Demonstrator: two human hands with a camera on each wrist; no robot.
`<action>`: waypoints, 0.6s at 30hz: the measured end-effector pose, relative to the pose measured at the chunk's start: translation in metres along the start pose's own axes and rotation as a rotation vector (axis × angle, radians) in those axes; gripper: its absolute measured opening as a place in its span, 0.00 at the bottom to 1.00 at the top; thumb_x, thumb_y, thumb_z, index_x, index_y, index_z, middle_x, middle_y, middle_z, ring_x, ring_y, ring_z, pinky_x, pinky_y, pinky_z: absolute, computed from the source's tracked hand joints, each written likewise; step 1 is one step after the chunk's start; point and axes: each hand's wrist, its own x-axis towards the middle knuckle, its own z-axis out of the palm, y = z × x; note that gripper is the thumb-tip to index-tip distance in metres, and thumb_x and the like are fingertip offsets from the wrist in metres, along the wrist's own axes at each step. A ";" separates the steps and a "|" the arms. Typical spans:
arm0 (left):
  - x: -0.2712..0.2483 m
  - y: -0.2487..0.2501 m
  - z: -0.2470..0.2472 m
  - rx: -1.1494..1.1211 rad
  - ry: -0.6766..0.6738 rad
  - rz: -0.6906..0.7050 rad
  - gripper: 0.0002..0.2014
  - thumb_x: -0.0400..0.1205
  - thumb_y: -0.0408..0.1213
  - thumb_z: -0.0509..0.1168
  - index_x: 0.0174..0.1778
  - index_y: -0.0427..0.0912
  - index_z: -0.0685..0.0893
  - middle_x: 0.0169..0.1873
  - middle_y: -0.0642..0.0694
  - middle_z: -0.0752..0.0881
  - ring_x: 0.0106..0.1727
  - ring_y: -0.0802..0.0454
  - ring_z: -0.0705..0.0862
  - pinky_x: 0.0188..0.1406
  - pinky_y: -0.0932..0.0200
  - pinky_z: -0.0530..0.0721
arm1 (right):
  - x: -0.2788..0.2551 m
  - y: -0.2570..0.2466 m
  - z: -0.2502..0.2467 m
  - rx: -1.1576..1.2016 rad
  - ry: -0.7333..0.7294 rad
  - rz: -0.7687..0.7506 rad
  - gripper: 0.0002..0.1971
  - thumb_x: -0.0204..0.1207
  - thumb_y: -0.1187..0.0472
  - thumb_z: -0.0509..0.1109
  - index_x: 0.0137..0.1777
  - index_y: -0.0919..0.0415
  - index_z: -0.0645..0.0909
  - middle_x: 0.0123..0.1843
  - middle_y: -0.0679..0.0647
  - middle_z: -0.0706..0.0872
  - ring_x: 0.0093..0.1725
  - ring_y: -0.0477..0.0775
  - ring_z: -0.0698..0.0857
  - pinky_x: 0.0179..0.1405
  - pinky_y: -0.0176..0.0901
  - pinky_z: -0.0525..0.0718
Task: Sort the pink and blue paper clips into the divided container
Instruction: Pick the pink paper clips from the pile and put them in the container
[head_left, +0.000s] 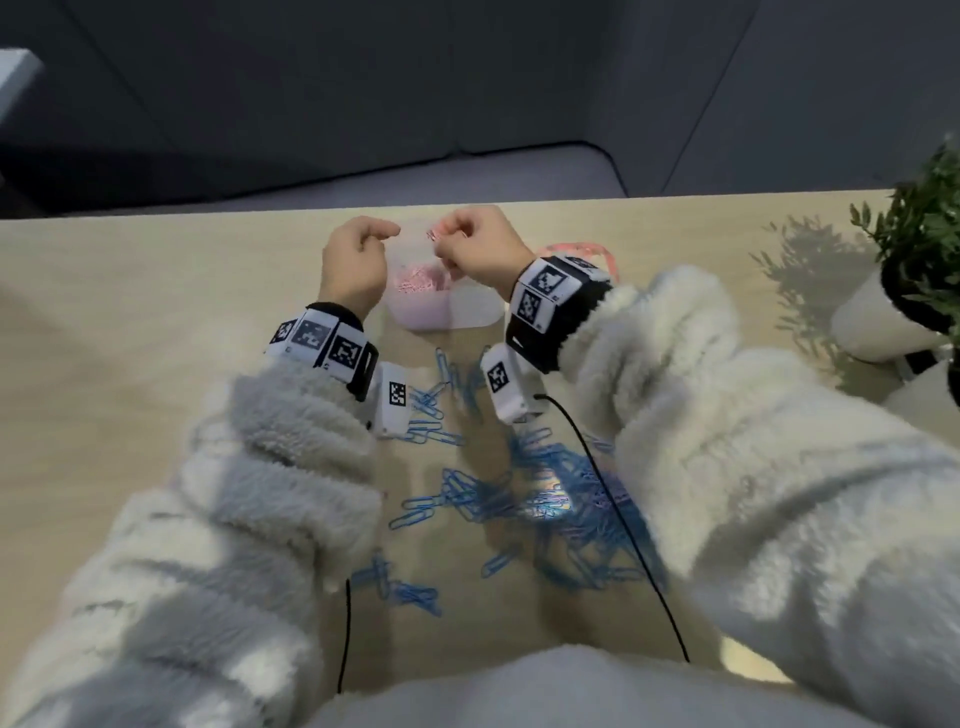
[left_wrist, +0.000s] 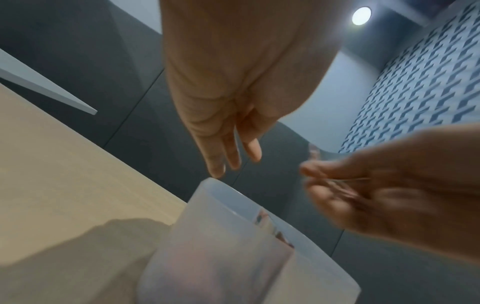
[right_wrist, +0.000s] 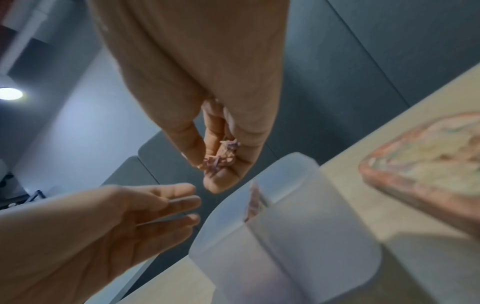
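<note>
A translucent divided container (head_left: 475, 307) stands at the far middle of the wooden table. Its left compartment holds a heap of pink paper clips (head_left: 421, 283); the right compartment looks bare. Just above the left compartment, my right hand (head_left: 467, 244) pinches a small bunch of pink clips (right_wrist: 223, 156). Beside it my left hand (head_left: 363, 249) hovers with relaxed fingers (right_wrist: 179, 202) and holds nothing. Many blue paper clips (head_left: 545, 493) lie scattered on the table between my forearms.
A pink-rimmed lid (right_wrist: 428, 164) lies right of the container, partly behind my right wrist. A potted plant (head_left: 893, 306) in a white pot stands at the right edge. Black cables (head_left: 613, 499) trail from both wrist cameras across the clips.
</note>
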 end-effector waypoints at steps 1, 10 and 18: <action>-0.008 -0.002 -0.003 -0.017 0.011 0.034 0.20 0.73 0.32 0.49 0.52 0.33 0.84 0.45 0.42 0.82 0.44 0.52 0.78 0.51 0.54 0.78 | 0.005 -0.003 0.007 0.037 -0.038 0.019 0.12 0.75 0.75 0.57 0.37 0.65 0.78 0.32 0.57 0.79 0.29 0.54 0.78 0.32 0.48 0.80; -0.097 -0.015 0.009 0.227 -0.083 0.183 0.13 0.78 0.23 0.56 0.49 0.35 0.85 0.51 0.38 0.85 0.53 0.46 0.81 0.50 0.60 0.75 | -0.027 -0.007 -0.019 0.335 -0.058 0.081 0.18 0.78 0.77 0.50 0.57 0.70 0.80 0.61 0.67 0.84 0.58 0.60 0.85 0.58 0.41 0.81; -0.169 -0.015 0.081 0.497 -0.717 0.393 0.09 0.77 0.33 0.61 0.49 0.39 0.84 0.46 0.38 0.85 0.50 0.40 0.81 0.56 0.46 0.78 | -0.136 0.112 -0.142 -0.092 0.194 0.152 0.15 0.77 0.78 0.55 0.41 0.65 0.82 0.27 0.47 0.83 0.17 0.36 0.78 0.18 0.25 0.75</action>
